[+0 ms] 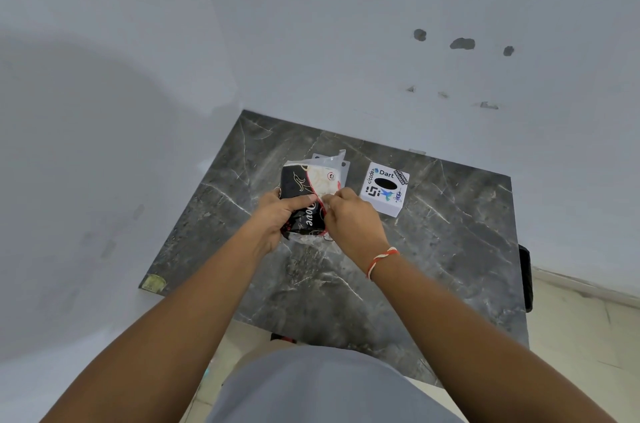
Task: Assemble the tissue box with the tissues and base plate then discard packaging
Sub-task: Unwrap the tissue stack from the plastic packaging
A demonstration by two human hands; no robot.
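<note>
A black and white tissue pack in clear plastic wrap is held just above the dark marble table. My left hand grips the pack's left side. My right hand pinches the wrap at the pack's right edge. Behind the pack lies a flat white base plate, mostly hidden by it. The white tissue box, covered in stickers and with a black oval slot on top, stands to the right of my hands.
White walls meet in a corner behind the table. A dark object hangs at the table's right edge. Pale floor tiles show at the right. A yellowish sticker marks the table's near left corner.
</note>
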